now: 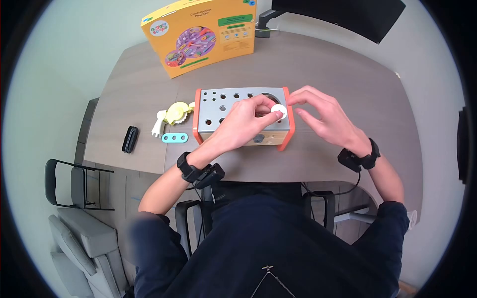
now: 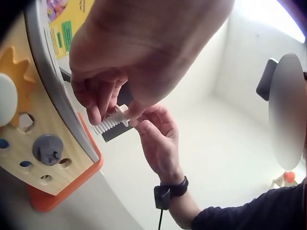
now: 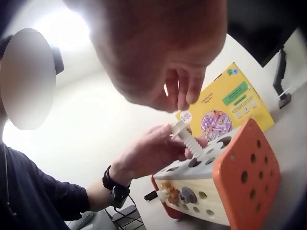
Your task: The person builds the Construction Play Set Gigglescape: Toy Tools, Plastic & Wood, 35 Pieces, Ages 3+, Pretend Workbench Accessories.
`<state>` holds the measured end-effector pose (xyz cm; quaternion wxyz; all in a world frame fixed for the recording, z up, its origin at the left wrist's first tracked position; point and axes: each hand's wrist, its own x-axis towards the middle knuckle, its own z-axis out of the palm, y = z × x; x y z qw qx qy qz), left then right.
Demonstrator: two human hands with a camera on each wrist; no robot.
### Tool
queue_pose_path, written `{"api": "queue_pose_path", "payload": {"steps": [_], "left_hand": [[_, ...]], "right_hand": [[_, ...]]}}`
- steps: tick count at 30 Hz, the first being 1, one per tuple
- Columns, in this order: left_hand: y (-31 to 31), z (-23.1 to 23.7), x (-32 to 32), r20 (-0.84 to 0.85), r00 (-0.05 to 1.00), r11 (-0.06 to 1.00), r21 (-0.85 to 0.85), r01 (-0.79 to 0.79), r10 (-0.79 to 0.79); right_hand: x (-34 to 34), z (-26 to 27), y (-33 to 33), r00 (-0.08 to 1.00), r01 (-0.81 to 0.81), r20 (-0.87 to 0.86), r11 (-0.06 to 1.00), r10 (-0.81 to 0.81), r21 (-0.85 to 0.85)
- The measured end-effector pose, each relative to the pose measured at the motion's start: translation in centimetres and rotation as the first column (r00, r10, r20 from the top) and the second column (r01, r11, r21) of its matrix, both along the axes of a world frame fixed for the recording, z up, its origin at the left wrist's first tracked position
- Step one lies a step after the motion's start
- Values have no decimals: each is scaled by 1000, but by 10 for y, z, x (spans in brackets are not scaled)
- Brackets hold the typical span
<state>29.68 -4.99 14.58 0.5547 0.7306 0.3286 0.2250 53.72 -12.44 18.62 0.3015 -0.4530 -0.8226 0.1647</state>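
A white threaded screw [image 3: 190, 142] is pinched in the fingers of the left hand [image 3: 152, 152], slanting over the holes in the grey top of the toy workbench [image 3: 256, 179]. From above, its round white head [image 1: 278, 110] shows at the top's right end, beside the left hand [image 1: 243, 121]. The right hand [image 1: 325, 116] hovers just right of it with bent, parted fingers. In the left wrist view the right hand [image 2: 160, 141] has its fingertips close to the screw [image 2: 111, 120]; whether they touch cannot be told. A grey screw [image 2: 48, 149] sits in the bench's wooden side.
Left of the bench lie a pale yellow toy piece [image 1: 177, 113], a white piece [image 1: 158, 124], a teal three-hole strip [image 1: 174, 138] and a black case [image 1: 130, 139]. A yellow box [image 1: 203, 37] stands behind, with a monitor [image 1: 348, 15] at the back right.
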Motion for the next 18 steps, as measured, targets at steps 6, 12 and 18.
{"api": "queue_pose_path", "payload": {"steps": [6,12,18], "left_hand": [[4,-8,15,-100,995,997,72,10,-3],[5,-12,17,-89,996,995,97,-14,22],[8,-13,16,-122,992,992,123,24,-9]], "right_hand": [[2,5,14,976,-117,172,988,133,-101],[4,7,27,944,-180,261,977,203,-110],[1,15,34,933,-158,289,966,214,-205]]}}
